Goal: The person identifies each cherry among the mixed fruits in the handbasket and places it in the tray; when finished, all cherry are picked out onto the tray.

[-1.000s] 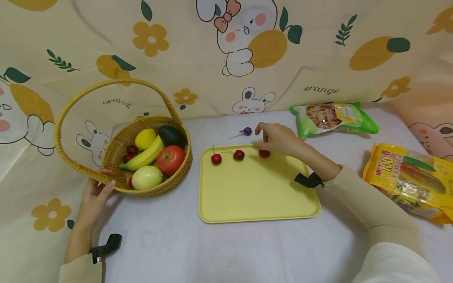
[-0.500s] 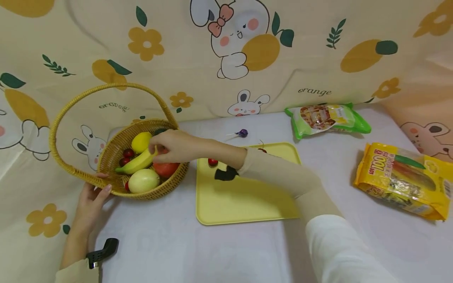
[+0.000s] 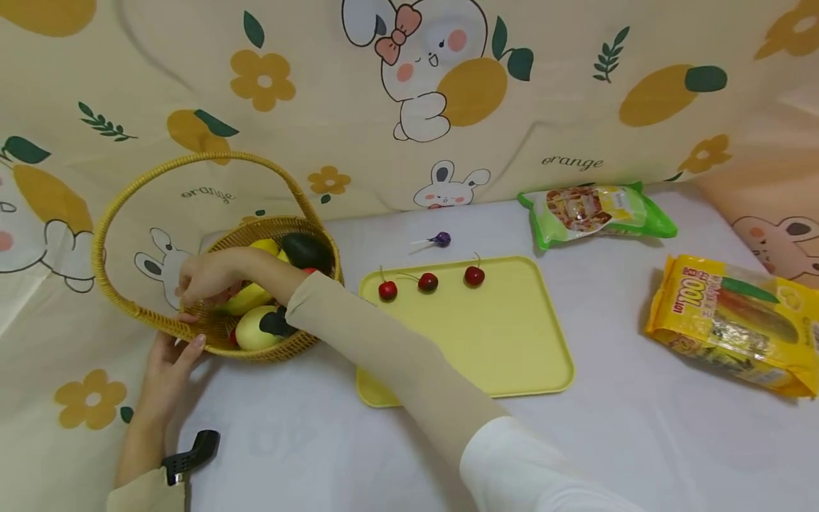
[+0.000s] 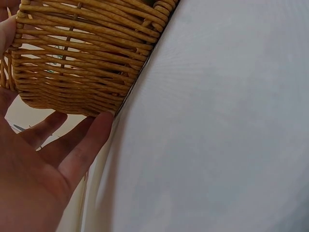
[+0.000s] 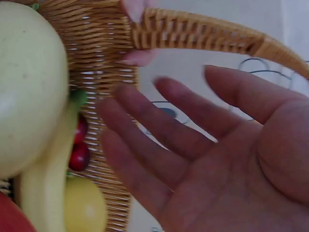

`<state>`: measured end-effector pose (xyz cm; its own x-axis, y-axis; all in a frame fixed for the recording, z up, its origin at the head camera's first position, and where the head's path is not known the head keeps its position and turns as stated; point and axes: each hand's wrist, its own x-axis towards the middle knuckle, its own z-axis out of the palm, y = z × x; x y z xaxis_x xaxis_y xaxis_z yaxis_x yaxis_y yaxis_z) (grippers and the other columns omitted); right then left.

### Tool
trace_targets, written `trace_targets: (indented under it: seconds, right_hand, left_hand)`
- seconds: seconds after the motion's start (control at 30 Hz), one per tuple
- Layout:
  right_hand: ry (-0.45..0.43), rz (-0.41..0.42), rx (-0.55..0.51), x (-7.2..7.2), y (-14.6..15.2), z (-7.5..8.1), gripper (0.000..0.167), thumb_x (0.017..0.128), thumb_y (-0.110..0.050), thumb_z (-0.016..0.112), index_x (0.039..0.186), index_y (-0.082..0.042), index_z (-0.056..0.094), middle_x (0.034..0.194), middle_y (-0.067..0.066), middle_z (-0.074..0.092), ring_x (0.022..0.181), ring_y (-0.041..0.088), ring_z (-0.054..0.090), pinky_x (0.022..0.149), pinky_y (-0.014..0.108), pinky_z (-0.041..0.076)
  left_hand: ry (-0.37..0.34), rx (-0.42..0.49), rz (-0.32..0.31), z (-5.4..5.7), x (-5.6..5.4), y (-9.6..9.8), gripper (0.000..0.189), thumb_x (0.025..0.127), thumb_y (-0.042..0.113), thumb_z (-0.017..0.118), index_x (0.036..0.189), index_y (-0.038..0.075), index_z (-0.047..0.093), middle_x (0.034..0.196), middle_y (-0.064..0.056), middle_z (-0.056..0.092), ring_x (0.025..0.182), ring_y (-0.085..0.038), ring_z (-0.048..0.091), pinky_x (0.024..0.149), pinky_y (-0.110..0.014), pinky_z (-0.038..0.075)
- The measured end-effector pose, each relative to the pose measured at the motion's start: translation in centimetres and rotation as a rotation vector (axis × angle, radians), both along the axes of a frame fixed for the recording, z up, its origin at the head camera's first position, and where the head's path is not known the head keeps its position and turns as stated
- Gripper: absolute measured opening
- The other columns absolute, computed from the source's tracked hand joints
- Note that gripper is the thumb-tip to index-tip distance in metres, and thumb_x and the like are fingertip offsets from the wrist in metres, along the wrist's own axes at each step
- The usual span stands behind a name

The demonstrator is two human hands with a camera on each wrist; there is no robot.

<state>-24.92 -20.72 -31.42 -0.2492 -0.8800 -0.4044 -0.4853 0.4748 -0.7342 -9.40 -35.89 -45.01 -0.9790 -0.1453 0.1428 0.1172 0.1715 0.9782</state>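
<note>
A wicker basket [image 3: 256, 229] with a tall handle stands at the left. My left hand [image 3: 168, 371] grips its near-left side at the handle's base; in the left wrist view the fingers [image 4: 87, 150] press against the woven wall [image 4: 82, 63]. My right hand [image 3: 214, 276] is over the basket's left side, its fingers [image 5: 159, 125] loosely bent with nothing in them. Beside it in the right wrist view lie two red cherries [image 5: 79, 156], a banana [image 5: 46, 188], a lemon [image 5: 86, 205] and a pale melon-like fruit [image 5: 29, 87]. A dark avocado-like fruit [image 3: 308, 252] sits at the basket's far right.
Three stemmed cherries [image 3: 428, 283] form a row along the far side of a yellow tray [image 3: 512, 341]. Behind the tray lies a purple lollipop [image 3: 441, 240]. A green snack bag [image 3: 598, 215] and a yellow snack bag [image 3: 736, 323] rest at the right.
My right hand has left the rightmost cherry on the tray and travelled left, across the tray, to the basket's left side. My left hand has kept its grip on the basket.
</note>
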Motion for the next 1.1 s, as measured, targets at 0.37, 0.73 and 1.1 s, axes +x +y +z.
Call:
trace_targets:
  seconds: [0.37, 0.73, 1.1]
  right_hand:
    - [-0.167, -0.045, 0.238, -1.2, -0.6, -3.3, 0.031, 0.104, -0.032, 0.049, 0.128, -0.016, 0.061, 0.127, 0.005, 0.065, 0.096, 0.016, 0.061, 0.080, 0.029, 0.052]
    - [-0.391, -0.166, 0.270, -1.1, -0.9, -3.8, 0.031, 0.104, -0.028, 0.051, 0.124, -0.010, 0.065, 0.125, 0.007, 0.063, 0.090, 0.019, 0.060, 0.078, 0.030, 0.050]
    - [-0.456, -0.084, 0.184, -0.9, -1.5, -4.8, 0.013, 0.098, -0.004, 0.055, 0.105, 0.002, 0.064, 0.096, 0.010, 0.058, 0.083, 0.020, 0.054, 0.064, 0.023, 0.048]
  left_hand:
    - [-0.051, -0.064, 0.024, -0.2, 0.0, 0.0, 0.036, 0.102, 0.008, 0.054, 0.136, 0.014, 0.042, 0.143, -0.004, 0.036, 0.119, -0.006, 0.047, 0.086, -0.010, 0.048]
    - [-0.049, -0.062, 0.020, -0.2, -0.3, -0.2, 0.039, 0.102, 0.006, 0.054, 0.138, 0.014, 0.040, 0.150, -0.009, 0.031, 0.122, -0.008, 0.046, 0.087, -0.012, 0.049]
    - [-0.030, -0.019, 0.001, -0.1, -0.3, -0.2, 0.039, 0.102, 0.005, 0.053, 0.138, 0.007, 0.038, 0.146, -0.008, 0.034, 0.118, -0.006, 0.050, 0.086, -0.013, 0.050]
